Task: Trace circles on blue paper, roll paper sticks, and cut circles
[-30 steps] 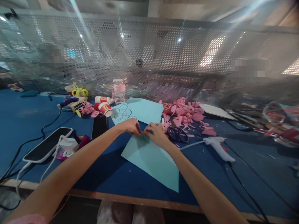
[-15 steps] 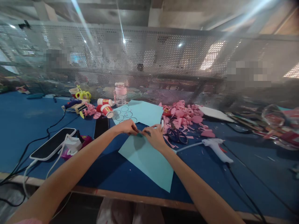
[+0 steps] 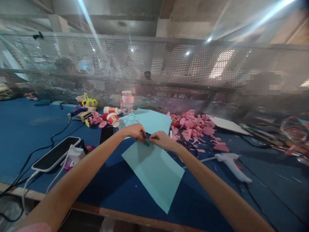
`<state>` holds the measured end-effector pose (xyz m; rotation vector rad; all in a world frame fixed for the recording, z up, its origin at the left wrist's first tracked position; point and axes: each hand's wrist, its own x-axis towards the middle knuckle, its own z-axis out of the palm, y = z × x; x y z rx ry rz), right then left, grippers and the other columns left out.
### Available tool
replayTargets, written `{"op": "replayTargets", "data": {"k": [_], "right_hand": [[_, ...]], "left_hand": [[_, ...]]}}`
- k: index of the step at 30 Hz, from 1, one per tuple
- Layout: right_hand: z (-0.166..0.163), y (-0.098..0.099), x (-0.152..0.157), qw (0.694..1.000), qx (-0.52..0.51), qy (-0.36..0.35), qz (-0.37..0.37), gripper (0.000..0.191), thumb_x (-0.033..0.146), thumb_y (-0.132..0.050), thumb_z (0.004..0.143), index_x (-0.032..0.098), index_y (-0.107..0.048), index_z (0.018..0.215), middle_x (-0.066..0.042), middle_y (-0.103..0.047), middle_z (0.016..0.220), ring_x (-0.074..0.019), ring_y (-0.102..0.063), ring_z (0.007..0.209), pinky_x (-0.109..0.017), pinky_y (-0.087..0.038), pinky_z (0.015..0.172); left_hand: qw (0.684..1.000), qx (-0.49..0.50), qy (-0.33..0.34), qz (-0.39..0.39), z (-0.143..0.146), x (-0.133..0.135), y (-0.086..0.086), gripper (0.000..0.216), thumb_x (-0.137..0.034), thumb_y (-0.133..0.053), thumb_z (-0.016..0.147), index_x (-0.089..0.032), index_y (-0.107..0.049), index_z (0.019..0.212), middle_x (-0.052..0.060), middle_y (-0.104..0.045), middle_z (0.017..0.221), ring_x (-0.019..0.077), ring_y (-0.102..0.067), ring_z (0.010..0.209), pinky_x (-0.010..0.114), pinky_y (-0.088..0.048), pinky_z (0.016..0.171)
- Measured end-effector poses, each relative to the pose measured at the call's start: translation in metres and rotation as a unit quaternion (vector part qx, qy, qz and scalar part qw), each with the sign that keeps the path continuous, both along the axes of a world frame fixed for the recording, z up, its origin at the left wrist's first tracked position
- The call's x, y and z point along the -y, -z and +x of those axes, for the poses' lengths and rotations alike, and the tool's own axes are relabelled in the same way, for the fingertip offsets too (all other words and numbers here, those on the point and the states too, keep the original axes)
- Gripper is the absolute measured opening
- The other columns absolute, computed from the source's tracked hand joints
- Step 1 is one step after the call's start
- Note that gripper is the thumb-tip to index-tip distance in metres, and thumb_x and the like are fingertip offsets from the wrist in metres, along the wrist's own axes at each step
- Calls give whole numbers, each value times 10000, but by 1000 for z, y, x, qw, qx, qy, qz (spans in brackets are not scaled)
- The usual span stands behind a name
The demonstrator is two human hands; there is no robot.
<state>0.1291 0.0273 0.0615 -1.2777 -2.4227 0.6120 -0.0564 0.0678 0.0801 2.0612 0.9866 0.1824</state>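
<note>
A light blue sheet of paper (image 3: 156, 174) is held up at its far corner, its near part slanting down toward the table edge. My left hand (image 3: 136, 131) pinches that corner, fingers closed, where a small darker bit of the paper seems folded over. My right hand (image 3: 164, 140) is closed on the same corner, thumb and fingertips together just right of the left ones. Behind both hands lie more light blue sheets (image 3: 154, 119), one with black circles drawn on it. Dark-handled scissors (image 3: 185, 145) lie partly hidden behind my right wrist.
Pink paper scraps (image 3: 193, 124) are heaped behind on the right, near a white glue gun (image 3: 233, 166) with a cord. To the left are a power bank (image 3: 56, 154), a phone (image 3: 106, 134), paper cups (image 3: 113, 119) and a bottle (image 3: 127, 103). A perforated metal screen (image 3: 164, 74) borders the blue table.
The sheet has turned, its near corner shifting left and toward the table edge. My right hand's wrist sits flatter. The whole view has tilted up slightly.
</note>
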Motion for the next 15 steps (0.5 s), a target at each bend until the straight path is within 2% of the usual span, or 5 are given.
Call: {"op": "replayTargets", "data": {"k": [2,5,9,15], "right_hand": [[4,0,-6,998,-36,11,-46,457,525,-504,740,113,-618,581,30,-383,492,-72,-307,504,-222,-233,490],[9,3,-13,988,-87,32,-120,511,605,-536,647,105,-616,578,40,-339,480,-64,-252,492,-231,-187,469],[13,7,-16,974,-133,59,-171,481,578,-624,544,99,-643,580,43,-348,473,-63,-245,496,-239,-172,474],[14,8,-16,960,-147,116,-209,455,504,-700,462,102,-719,674,35,-450,474,-67,-297,500,-239,-215,480]], "left_hand": [[1000,-5,-12,14,3,-2,-1,251,-219,-666,506,-142,-683,744,-8,-626,576,120,-556,575,174,-421,491],[999,-14,-28,22,7,-6,0,236,-230,-680,496,-149,-685,718,-8,-630,582,116,-548,573,173,-417,489],[999,-21,-40,10,11,-9,4,235,-243,-696,486,-150,-681,702,2,-648,615,126,-567,603,175,-431,503],[998,-42,-48,9,13,-11,13,258,-243,-699,477,-161,-683,722,2,-656,621,139,-582,609,186,-437,504]]}}
